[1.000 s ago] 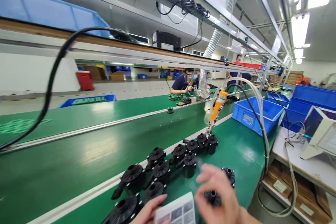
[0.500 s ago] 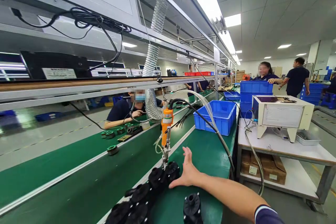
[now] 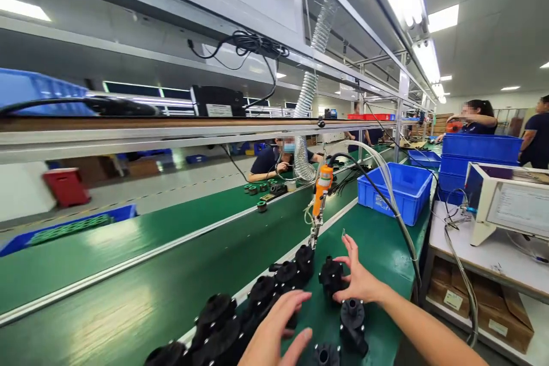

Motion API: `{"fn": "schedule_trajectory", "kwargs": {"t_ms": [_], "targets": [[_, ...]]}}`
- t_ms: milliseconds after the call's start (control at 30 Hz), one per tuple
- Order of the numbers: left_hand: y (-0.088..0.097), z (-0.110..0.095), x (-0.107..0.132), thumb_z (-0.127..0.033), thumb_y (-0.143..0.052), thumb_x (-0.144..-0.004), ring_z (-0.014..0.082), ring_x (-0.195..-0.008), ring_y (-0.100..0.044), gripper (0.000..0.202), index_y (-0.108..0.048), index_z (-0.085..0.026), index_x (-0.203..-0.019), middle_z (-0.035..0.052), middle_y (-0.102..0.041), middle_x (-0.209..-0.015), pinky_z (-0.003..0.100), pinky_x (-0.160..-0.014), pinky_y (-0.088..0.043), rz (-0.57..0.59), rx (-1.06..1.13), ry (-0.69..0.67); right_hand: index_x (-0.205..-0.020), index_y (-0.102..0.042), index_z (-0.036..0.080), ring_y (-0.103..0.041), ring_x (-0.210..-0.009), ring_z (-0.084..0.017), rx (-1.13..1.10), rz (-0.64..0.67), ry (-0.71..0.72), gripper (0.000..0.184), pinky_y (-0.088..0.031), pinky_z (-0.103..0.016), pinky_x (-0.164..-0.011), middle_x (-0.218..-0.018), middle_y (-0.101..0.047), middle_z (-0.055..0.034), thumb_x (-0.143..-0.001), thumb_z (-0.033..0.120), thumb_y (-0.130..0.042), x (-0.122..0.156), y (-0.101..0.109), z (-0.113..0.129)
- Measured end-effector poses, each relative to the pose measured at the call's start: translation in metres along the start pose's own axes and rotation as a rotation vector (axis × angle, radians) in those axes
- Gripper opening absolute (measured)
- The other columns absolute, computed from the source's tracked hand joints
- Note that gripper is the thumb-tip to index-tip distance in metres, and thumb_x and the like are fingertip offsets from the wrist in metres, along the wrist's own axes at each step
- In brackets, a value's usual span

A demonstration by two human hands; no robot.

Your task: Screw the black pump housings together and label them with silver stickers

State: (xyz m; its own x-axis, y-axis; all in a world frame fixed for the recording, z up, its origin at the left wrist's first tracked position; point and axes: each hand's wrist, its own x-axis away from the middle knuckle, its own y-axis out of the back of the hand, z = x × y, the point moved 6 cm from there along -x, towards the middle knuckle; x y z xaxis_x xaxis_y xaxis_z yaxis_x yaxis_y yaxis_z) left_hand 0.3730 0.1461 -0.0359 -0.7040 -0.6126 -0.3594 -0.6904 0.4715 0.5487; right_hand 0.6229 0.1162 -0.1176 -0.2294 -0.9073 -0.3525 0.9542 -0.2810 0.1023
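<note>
My right hand [image 3: 362, 279] has its thumb and fingers around a black plastic pump housing [image 3: 331, 276] on the green bench, its index finger raised. My left hand [image 3: 278, 326] reaches in from the bottom edge, thumb and fingers apart, beside a row of similar black housings [image 3: 261, 291]; it partly covers some of them. Nearer me, below my right hand, stand another black housing [image 3: 353, 320] with a side spout and one more [image 3: 326, 354] cut off by the frame. An orange electric screwdriver [image 3: 322, 189] hangs tip-down above the far end of the row.
A blue bin [image 3: 394, 191] stands farther along the bench, with hoses and a cable in front. On the right, a white cart [image 3: 450, 234] carries a boxy machine [image 3: 510, 200]. Across the green conveyor [image 3: 171, 263], a masked co-worker [image 3: 266, 163] sits near green-rimmed rings [image 3: 261, 206].
The view has swung left, and my left hand has come in from below. My right hand, open beside the row before, now grasps a black housing set apart from the row.
</note>
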Motion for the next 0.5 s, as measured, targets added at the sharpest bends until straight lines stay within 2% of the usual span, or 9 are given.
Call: {"fn": "schedule_trajectory", "kwargs": {"t_ms": [133, 233, 333, 400, 500], "targets": [[-0.027, -0.016, -0.048, -0.007, -0.064, -0.078, 0.0312, -0.136, -0.065, 0.063, -0.071, -0.026, -0.138, 0.0112, -0.064, -0.153, 0.042, -0.108, -0.06, 0.244, -0.218, -0.113, -0.163, 0.002, 0.05, -0.049, -0.139, -0.033, 0.028, 0.065, -0.007, 0.142, -0.062, -0.033, -0.072, -0.176, 0.005, -0.0155, -0.06, 0.017, -0.089, -0.002, -0.004, 0.009], [-0.045, -0.021, -0.076, 0.0, -0.057, -0.077, 0.032, -0.122, -0.072, 0.055, -0.078, -0.018, -0.124, 0.0136, -0.077, -0.131, 0.044, -0.109, -0.056, 0.364, -0.403, -0.208, -0.163, 0.004, 0.051, -0.05, -0.138, -0.032, 0.032, 0.067, -0.01, 0.139, -0.061, -0.033, -0.073, -0.176, 0.005, -0.0151, -0.063, 0.016, -0.086, -0.006, -0.005, 0.004], [-0.054, -0.014, -0.089, 0.0, -0.048, -0.083, 0.0335, -0.114, -0.074, 0.049, -0.079, -0.014, -0.119, 0.0155, -0.08, -0.119, 0.044, -0.101, -0.058, 0.35, -0.441, -0.207, -0.164, 0.002, 0.049, -0.048, -0.14, -0.033, 0.021, 0.071, -0.027, 0.14, -0.063, -0.038, -0.078, -0.176, 0.001, -0.016, -0.062, 0.02, -0.09, -0.006, 0.001, -0.003], [-0.058, -0.007, -0.092, 0.001, -0.045, -0.086, 0.0326, -0.117, -0.073, 0.055, -0.074, -0.015, -0.131, 0.0155, -0.079, -0.125, 0.044, -0.102, -0.057, 0.339, -0.449, -0.196, -0.163, -0.002, 0.047, -0.047, -0.142, -0.033, 0.022, 0.031, -0.027, 0.138, -0.063, -0.043, -0.085, -0.175, -0.001, -0.0157, -0.063, 0.024, -0.093, -0.005, 0.014, -0.005], [-0.065, 0.003, -0.096, 0.003, -0.045, -0.087, 0.0299, -0.12, -0.073, 0.069, -0.061, -0.021, -0.15, 0.0138, -0.076, -0.133, 0.042, -0.104, -0.057, 0.346, -0.457, -0.164, -0.161, -0.003, 0.046, -0.047, -0.141, -0.029, 0.007, -0.077, 0.007, 0.118, -0.059, -0.045, -0.096, -0.174, -0.006, -0.0137, -0.077, 0.032, -0.085, -0.003, 0.037, -0.002]]}}
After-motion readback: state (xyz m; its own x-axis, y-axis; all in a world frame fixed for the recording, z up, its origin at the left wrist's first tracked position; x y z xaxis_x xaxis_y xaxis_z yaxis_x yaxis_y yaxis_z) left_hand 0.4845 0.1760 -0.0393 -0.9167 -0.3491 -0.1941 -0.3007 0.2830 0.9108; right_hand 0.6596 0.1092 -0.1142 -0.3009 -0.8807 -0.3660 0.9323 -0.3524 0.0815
